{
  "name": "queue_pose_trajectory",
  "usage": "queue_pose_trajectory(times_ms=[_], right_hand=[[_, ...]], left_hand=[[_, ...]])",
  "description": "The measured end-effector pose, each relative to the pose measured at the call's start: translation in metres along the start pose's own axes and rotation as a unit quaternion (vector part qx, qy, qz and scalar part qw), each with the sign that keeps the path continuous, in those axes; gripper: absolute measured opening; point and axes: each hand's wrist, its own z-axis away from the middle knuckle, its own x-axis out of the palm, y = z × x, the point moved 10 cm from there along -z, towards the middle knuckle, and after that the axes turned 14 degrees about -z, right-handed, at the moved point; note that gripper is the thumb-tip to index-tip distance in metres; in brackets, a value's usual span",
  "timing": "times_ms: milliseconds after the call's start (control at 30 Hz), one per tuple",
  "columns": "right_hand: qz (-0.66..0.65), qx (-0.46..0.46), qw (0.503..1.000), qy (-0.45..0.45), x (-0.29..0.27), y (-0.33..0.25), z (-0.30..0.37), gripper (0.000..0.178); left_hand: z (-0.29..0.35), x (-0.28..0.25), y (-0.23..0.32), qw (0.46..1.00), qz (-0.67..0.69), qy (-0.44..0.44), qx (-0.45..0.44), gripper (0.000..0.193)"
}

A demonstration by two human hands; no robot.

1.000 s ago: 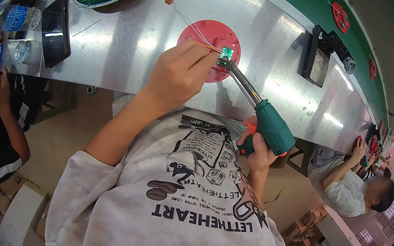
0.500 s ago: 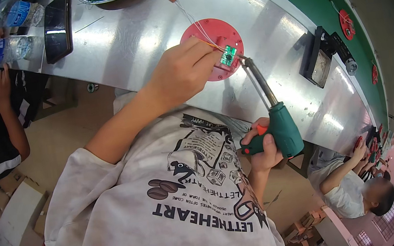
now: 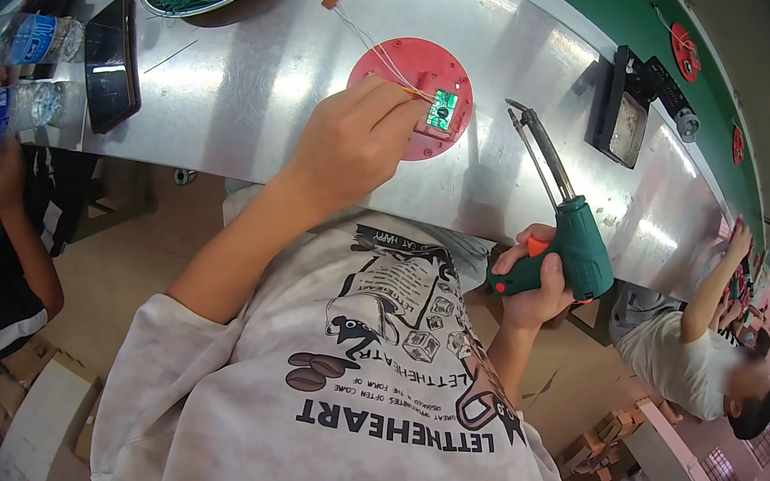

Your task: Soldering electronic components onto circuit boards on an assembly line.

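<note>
Gripping one soldering gun [image 3: 585,252], pinching one orange wire [image 3: 414,91]

The right hand [image 3: 541,287] wraps snugly around the gun, the tip apart from one green circuit board [image 3: 444,110]. Farther up, the left hand [image 3: 361,140] pinches the wire, fingers nearly closed, over one red disc [image 3: 448,59] bearing that board on the metal table [image 3: 282,68]. Beyond: one black stand [image 3: 646,84], one bowl [image 3: 220,12], two bottles [image 3: 34,38], three more red discs [image 3: 688,68] on the green belt [image 3: 627,0].
</note>
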Motion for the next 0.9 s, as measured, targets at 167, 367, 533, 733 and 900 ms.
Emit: queue_pose_trajectory(times_ms=[167,367,533,733,900], right_hand=[[-0.010,-0.019,1.000,0.000,0.001,-0.004,-0.004,0.038],[0.009,-0.066,0.998,0.021,-0.011,-0.008,-0.008,0.047],[-0.024,-0.107,0.992,0.061,-0.037,-0.023,-0.012,0.041],[-0.070,-0.168,0.973,0.140,-0.069,-0.046,-0.014,0.039],[-0.084,-0.197,0.963,0.165,-0.093,-0.041,-0.017,0.036]], left_hand=[[-0.003,-0.001,-0.001,1.000,-0.005,0.007,0.002,0.019],[-0.011,-0.003,0.000,1.000,-0.005,0.005,-0.008,0.016],[-0.011,-0.013,0.005,1.000,0.002,0.020,-0.002,0.028],[-0.034,-0.014,-0.011,0.991,-0.015,-0.125,-0.047,0.067],[-0.083,0.025,-0.026,0.996,0.012,-0.087,-0.005,0.061]])
